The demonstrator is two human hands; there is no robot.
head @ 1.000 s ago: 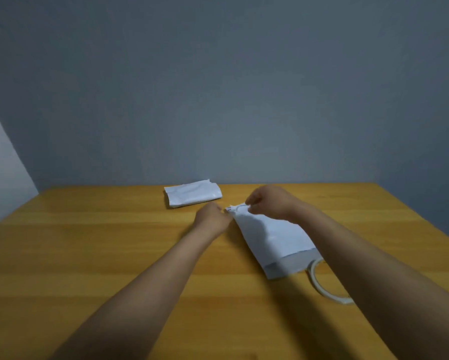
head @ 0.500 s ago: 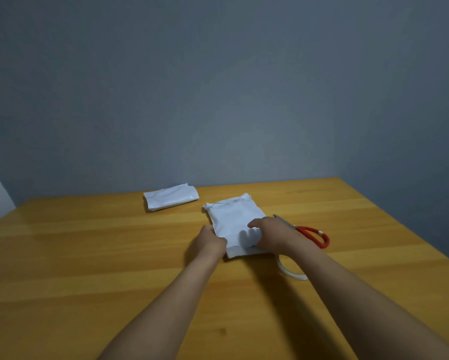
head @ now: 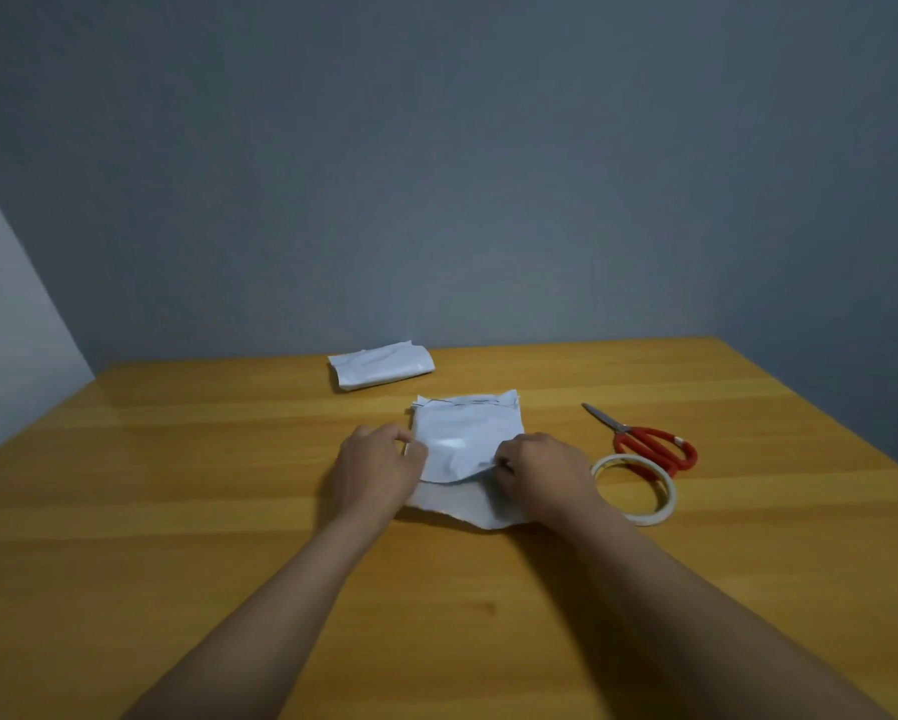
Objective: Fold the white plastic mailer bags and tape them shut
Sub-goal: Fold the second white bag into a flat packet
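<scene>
I am midway through folding the mailer bag (head: 465, 433), which lies in the middle of the table (head: 176, 511) between my hands. My left hand (head: 379, 467) has its fingers curled round the bag's left edge. My right hand (head: 540, 472) pinches the white upper layer at its right side, where it curves over the greyer part nearest me. A second bag (head: 381, 363), already folded, sits well apart at the far side.

I judge this fold unfinished, since the upper layer bulges rather than lying flat. Next I need to press the crease down and pin it with one hand. The other must reach right for the tape roll (head: 639, 491) near my right wrist, with the scissors (head: 649, 441) at its far rim.
</scene>
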